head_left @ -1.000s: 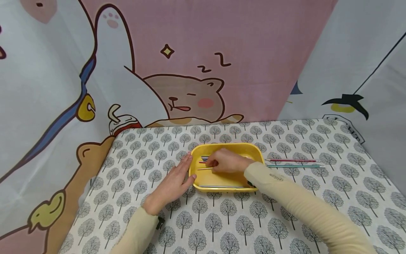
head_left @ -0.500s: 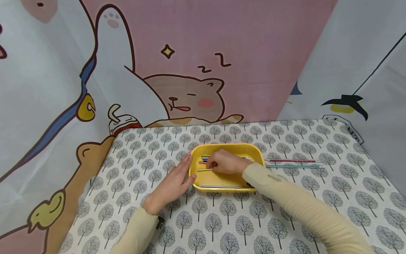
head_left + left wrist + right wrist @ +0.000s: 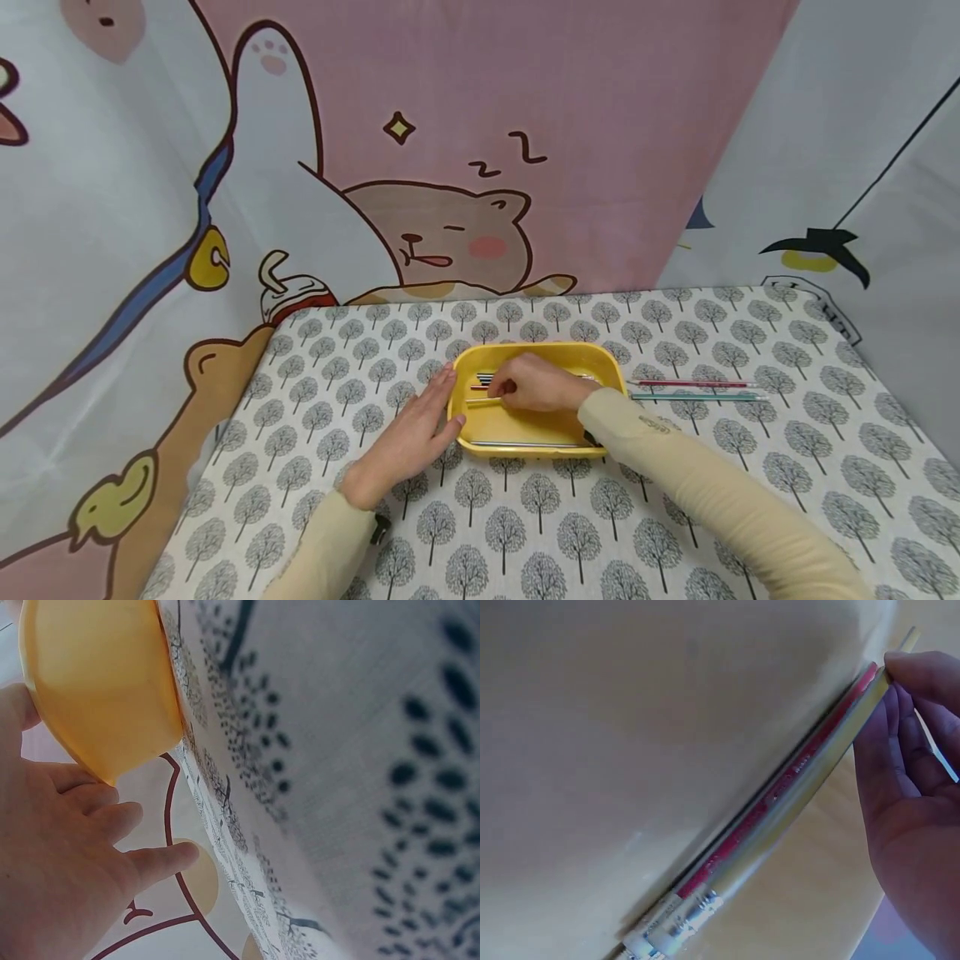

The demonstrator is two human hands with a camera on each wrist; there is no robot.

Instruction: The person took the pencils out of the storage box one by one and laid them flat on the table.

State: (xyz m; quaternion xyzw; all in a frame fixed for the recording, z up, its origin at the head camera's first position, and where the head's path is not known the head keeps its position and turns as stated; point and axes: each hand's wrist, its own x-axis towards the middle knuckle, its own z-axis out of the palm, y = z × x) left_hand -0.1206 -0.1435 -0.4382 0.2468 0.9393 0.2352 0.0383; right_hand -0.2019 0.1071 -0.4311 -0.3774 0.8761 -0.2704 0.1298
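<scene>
A yellow plastic tray (image 3: 525,429) stands on the tree-print cloth. Inside it, my right hand (image 3: 536,383) pinches a yellow pencil (image 3: 802,791) between thumb and fingertips. That pencil, with a metal ferrule and white eraser at one end, lies alongside a red pencil (image 3: 742,829) in the right wrist view. Dark pencils (image 3: 485,378) lie farther back in the tray, partly hidden by the hand. A thin grey pencil-like stick (image 3: 525,444) runs along the near wall. My left hand (image 3: 412,437) touches the tray's left rim, its fingers fairly straight and thumb spread apart.
Right of the tray, a red pencil (image 3: 693,383) and a green pencil (image 3: 697,397) lie side by side on the tablecloth (image 3: 502,533). A cartoon-print curtain (image 3: 600,125) hangs behind the table's far edge.
The head view has shifted slightly, so the scene sits a little lower. Both hands keep nearly the same places, and the right still pinches the yellow pencil.
</scene>
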